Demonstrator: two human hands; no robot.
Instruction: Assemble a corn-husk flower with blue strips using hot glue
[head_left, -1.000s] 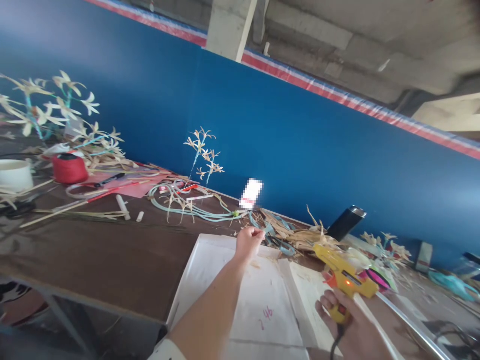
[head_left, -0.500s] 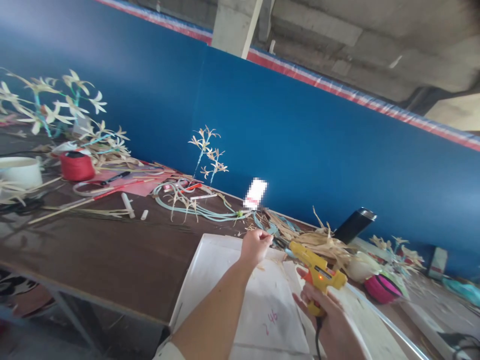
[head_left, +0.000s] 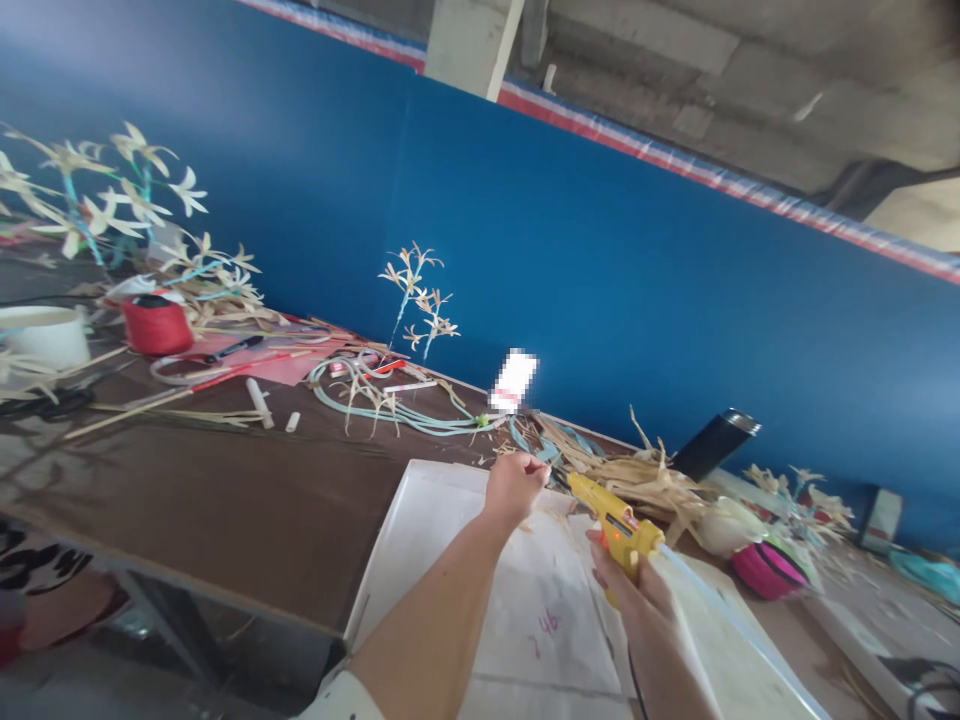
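My right hand (head_left: 637,605) is wrapped round the handle of a yellow hot glue gun (head_left: 619,525) with a small orange light on its side. The gun's nozzle points left, toward my left hand (head_left: 517,487). That hand is closed in a pinch above the far edge of a white board (head_left: 487,600) with red handwriting on it. Whatever the pinched fingers hold is too small or hidden to make out. Dry, straw-coloured husk strips (head_left: 637,480) lie in a heap just beyond both hands.
Husk flowers on blue stems (head_left: 416,290) stand against the blue wall panel (head_left: 300,200). Pale blue tubing (head_left: 405,415) curls across the brown table (head_left: 225,510). A red thread spool (head_left: 156,325) sits at left. A black flask (head_left: 716,445) and a pink spool (head_left: 769,570) are at right.
The glue gun has turned in my right hand and shifted slightly left and down. My left hand keeps its pinch in nearly the same place. The view has shifted a little.
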